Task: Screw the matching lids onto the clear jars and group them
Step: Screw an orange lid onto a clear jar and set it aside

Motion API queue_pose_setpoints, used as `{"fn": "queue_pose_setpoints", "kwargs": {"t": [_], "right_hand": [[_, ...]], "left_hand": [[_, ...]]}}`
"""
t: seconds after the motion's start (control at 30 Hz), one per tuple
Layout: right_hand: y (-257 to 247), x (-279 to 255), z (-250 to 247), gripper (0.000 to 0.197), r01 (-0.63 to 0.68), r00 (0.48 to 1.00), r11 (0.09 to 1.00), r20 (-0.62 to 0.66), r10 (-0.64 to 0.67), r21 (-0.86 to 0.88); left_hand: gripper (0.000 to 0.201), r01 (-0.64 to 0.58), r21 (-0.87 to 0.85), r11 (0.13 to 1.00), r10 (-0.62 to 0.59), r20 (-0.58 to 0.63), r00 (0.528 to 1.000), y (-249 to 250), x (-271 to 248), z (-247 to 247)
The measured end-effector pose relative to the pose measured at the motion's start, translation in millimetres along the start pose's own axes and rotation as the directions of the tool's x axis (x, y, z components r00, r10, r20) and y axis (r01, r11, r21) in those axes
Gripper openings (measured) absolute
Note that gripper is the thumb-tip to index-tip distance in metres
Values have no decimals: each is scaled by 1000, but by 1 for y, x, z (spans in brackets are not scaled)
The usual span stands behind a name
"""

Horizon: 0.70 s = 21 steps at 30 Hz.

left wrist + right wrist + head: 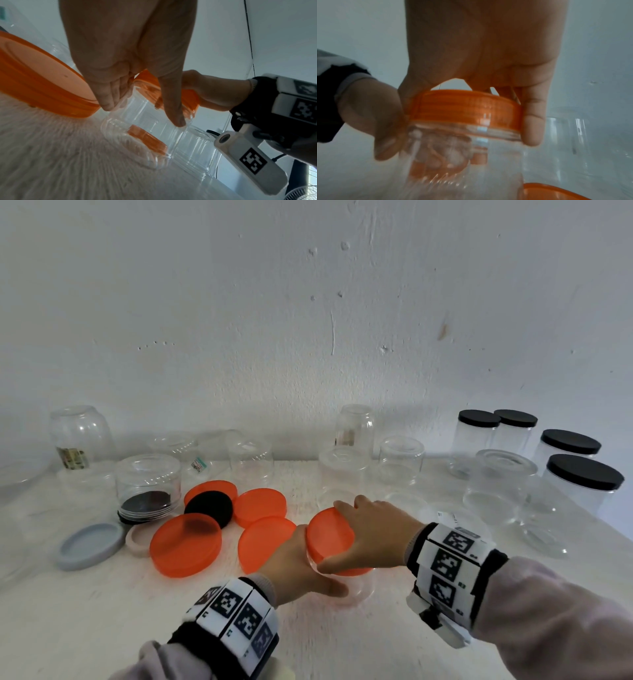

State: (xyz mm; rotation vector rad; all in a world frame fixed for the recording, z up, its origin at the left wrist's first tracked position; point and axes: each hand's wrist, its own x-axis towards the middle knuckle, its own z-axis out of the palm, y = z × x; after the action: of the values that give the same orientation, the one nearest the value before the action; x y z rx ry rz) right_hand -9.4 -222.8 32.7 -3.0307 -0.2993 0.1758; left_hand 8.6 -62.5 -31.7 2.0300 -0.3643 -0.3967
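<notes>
Item in hand: one clear jar, upright on the white table near the front edge, with an orange lid seated on its mouth.

Left hand: wrapped round the jar's wall below the lid, fingers and thumb curled against the plastic; judged to be steadying the jar so it does not turn with the lid.

Right hand: spread over the lid from above, thumb on one side of the ribbed rim and fingers on the other, gripping firmly; a twisting hold. The right wrist view shows the lid sitting slightly tilted, so the thread may not yet be fully taken up.

Loose lids: four more orange lids lie left of the jar, overlapping, with a black lid on top of them; a grey lid and a pale pink lid lie further left.

Unlidded stock: clear jars stand along the wall, several inverted.

Finished group: four jars with black lids stand together at the far right, judged to be the sorted set; the orange-lidded jar likely starts its own group.
</notes>
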Motion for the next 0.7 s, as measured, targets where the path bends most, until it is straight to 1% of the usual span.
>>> {"fn": "queue_pose_setpoints", "kwargs": {"t": [0.13, 0.3, 0.37, 0.43, 0.5, 0.57, 0.63, 0.7], "right_hand": [[-5, -4, 5, 100, -50, 996, 999, -75, 51, 6], [-16, -6, 9, 100, -162, 982, 987, -102, 161, -1], [-16, -6, 7, 102, -162, 985, 987, -64, 162, 12], [-11, -5, 0, 104, -142, 990, 989, 29, 141, 45], [-4, -3, -10, 105, -99, 986, 994, 141, 91, 53], [1, 0, -20, 107, -38, 975, 999, 221, 30, 31], [4, 3, -24, 108, 9, 973, 1000, 231, -13, 20], [7, 5, -22, 109, 43, 980, 999, 192, -44, 10]], "left_hand": [[93, 5, 10, 1000, -5, -12, 1000, 3, 0, 1], [91, -1, 14, 1000, 1, -18, 1000, 2, 0, 1], [90, -5, 18, 1000, 6, -10, 1000, 2, -1, 0], [90, -10, 18, 1000, 10, -7, 1000, 2, -1, 1], [91, -15, 22, 1000, 15, -9, 1000, 2, 0, 2], [92, -22, 29, 999, 22, -9, 1000, 2, -1, 2], [94, -27, 34, 999, 28, -14, 1000, 2, -1, 3], [94, -23, 44, 999, 24, -20, 1000, 2, -1, 3]]}}
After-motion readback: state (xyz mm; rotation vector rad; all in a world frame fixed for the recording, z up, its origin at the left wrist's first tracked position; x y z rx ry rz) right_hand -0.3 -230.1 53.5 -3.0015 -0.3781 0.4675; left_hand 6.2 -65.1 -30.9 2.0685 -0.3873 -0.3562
